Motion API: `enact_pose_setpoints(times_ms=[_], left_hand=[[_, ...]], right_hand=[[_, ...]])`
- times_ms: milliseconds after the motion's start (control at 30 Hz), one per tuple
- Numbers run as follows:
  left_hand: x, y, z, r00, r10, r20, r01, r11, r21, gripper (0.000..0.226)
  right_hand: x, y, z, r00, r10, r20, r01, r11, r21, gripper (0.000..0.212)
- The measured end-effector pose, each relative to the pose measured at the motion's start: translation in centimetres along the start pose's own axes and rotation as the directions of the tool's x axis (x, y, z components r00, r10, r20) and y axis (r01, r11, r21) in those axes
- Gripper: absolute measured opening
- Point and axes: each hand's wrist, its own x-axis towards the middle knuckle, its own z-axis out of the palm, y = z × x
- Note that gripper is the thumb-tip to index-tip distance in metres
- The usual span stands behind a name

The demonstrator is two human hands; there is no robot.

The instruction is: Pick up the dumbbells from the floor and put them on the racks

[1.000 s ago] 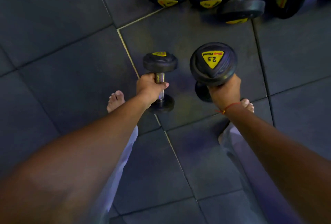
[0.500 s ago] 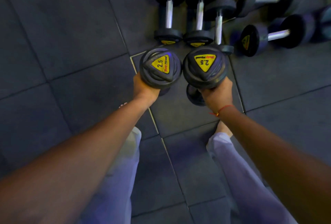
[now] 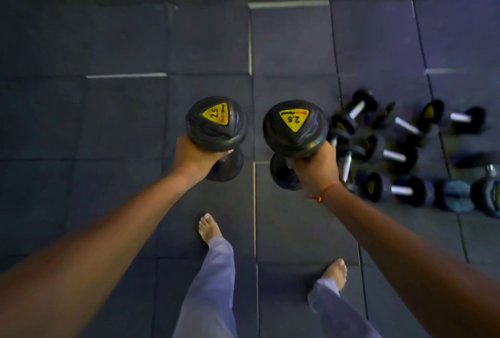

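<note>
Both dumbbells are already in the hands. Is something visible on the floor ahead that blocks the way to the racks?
No rack is in view, so the full path cannot be judged. The left hand and right hand each hold a 2.5 dumbbell. The floor mats ahead show nothing; the other dumbbells lie off to the right.

**Black, yellow and grey**

Both held dumbbells [image 3: 216, 124] [image 3: 295, 128] are black, each end cap bearing a yellow triangle with a dark "2.5" and red lettering. A red thread [image 3: 326, 191] circles the right wrist. The trousers [image 3: 208, 283] are pale lilac. The floor [image 3: 121, 121] is dark grey tiles with pale seams. The heap [image 3: 392, 148] is black with silver bars and yellow marks.
</note>
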Motion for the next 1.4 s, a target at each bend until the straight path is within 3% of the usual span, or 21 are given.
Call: enact_pose_setpoints(times_ms=[167,267,367,567,700,800,1033,1400], left_hand=[[3.9,4.3,-15.1,0.985,0.15,-0.082,-0.143,0.986,0.082,0.022],[7.4,7.7,-24.4,0.954,0.246,-0.169,-0.229,0.966,0.117,0.033],[10.4,11.4,-32.6,0.917,0.31,-0.252,-0.291,0.95,0.11,0.027],[17.8,18.9,-43.8,0.832,0.412,-0.37,-0.4,0.909,0.114,0.026],[26.1,23.1,-48.1,0.798,0.444,-0.407,-0.428,0.894,0.136,0.033],[34.1,26.1,-50.5,0.806,0.447,-0.387,-0.427,0.893,0.142,0.033],[53.9,33.3,-54.7,0.833,0.405,-0.378,-0.405,0.911,0.085,0.039],[89.3,45.7,-55.6,0.882,0.434,-0.185,-0.447,0.894,-0.031,0.031]], right_hand=[[1.6,-16.5,5.6,0.99,-0.141,0.025,0.141,0.99,-0.012,0.012],[3.1,-26.8,9.5,0.951,-0.308,0.034,0.309,0.951,-0.029,0.017],[4.8,-36.1,12.8,0.917,-0.395,0.052,0.397,0.917,-0.029,0.026],[10.8,-51.3,16.5,0.84,-0.542,0.008,0.542,0.84,-0.032,0.041],[18.3,-59.2,19.3,0.791,-0.607,-0.084,0.608,0.794,-0.008,0.033],[25.5,-64.5,21.3,0.786,-0.615,-0.063,0.617,0.785,0.047,0.031],[43.3,-75.1,25.3,0.825,-0.564,-0.037,0.565,0.824,0.042,0.03],[74.8,-87.3,29.8,0.854,-0.5,-0.145,0.476,0.862,-0.173,0.031]])
